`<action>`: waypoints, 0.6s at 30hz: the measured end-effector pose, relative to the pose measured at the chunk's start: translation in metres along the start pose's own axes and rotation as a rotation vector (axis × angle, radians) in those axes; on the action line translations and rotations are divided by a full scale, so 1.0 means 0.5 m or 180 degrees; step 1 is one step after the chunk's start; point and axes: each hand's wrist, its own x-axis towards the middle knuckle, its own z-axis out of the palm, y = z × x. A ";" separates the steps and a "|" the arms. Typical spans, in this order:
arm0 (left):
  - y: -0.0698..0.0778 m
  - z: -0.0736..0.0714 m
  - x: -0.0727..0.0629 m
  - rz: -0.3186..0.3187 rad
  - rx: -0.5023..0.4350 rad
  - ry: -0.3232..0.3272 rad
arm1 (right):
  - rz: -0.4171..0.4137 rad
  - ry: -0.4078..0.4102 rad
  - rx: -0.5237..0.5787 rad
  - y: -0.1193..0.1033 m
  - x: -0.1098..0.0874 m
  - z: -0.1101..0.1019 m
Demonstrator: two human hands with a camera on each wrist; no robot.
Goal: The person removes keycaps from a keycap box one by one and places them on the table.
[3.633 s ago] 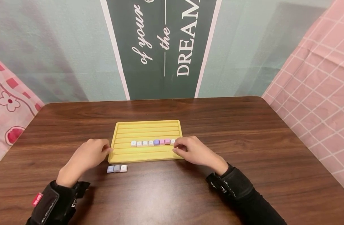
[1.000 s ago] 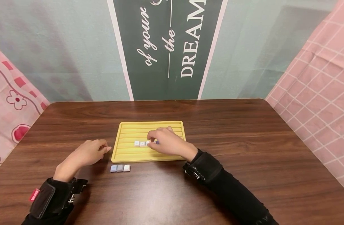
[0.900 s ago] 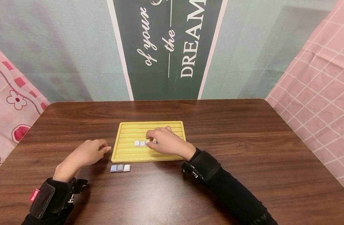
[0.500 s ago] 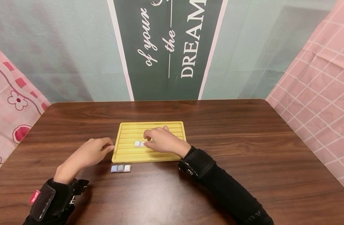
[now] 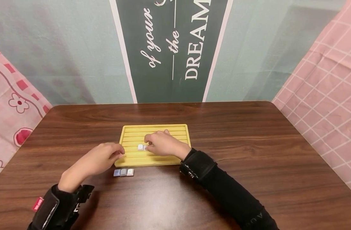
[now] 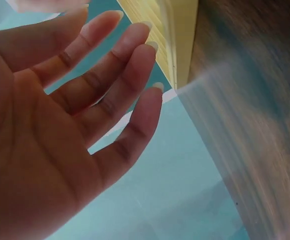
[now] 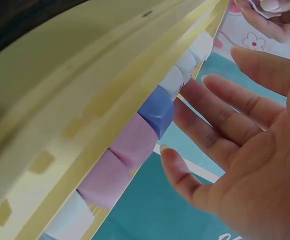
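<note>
My spread right hand (image 5: 162, 143) is at square white keycaps (image 5: 140, 147) in the oblong yellow tray (image 5: 152, 160), my spread left hand (image 5: 102, 157) at its left rim.

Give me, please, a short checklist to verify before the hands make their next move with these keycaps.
1. Yellow tray lying flat on the table: ok.
2. Row of keycaps in one line along the tray: ok.
3. Three loose keycaps on the tray: not ok; they lie on the table, in front of it.
4. Left hand clear of the loose keycaps: ok; it is by the tray's left edge.
5. Right hand touching the row: cannot tell; it is at the row, but contact is unclear.
</note>
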 end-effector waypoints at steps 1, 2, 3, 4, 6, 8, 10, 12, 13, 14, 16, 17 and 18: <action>0.002 0.001 0.001 0.0015 0.0005 -0.0007 | -0.0005 0.0002 -0.0008 0.000 0.002 0.001; 0.003 0.002 0.001 0.0035 0.0011 -0.0009 | -0.0008 0.0000 -0.0021 0.000 0.003 0.002; 0.004 0.003 0.001 0.0051 0.0019 -0.0011 | -0.0013 -0.0001 -0.0031 0.000 0.005 0.002; 0.005 0.004 0.001 0.0070 0.0025 -0.0007 | -0.0019 0.0001 -0.0039 0.000 0.007 0.002; 0.005 0.006 0.001 0.0109 0.0048 0.0007 | -0.0025 -0.0004 -0.0054 -0.001 0.009 0.002; 0.006 0.007 0.001 0.0127 0.0069 0.0008 | -0.0018 -0.0019 -0.0057 -0.003 0.011 0.000; 0.007 0.008 0.001 0.0120 0.0078 -0.0006 | 0.0001 -0.0039 -0.0051 -0.004 0.013 0.000; 0.008 0.008 0.001 0.0106 0.0084 -0.0024 | 0.0023 -0.0056 -0.0036 -0.006 0.015 -0.001; 0.009 0.008 0.001 0.0100 0.0085 -0.0035 | 0.0030 -0.0063 -0.0025 -0.007 0.016 -0.001; 0.009 0.008 0.001 0.0098 0.0086 -0.0038 | 0.0035 -0.0063 -0.0016 -0.008 0.018 -0.001; 0.010 0.009 0.001 0.0109 0.0095 -0.0029 | 0.0036 -0.0059 -0.0015 -0.009 0.021 0.000; 0.010 0.009 0.002 0.0114 0.0098 -0.0028 | 0.0031 -0.0054 -0.0015 -0.010 0.023 0.001; 0.010 0.009 0.002 0.0119 0.0102 -0.0028 | 0.0025 -0.0048 -0.0023 -0.010 0.025 0.002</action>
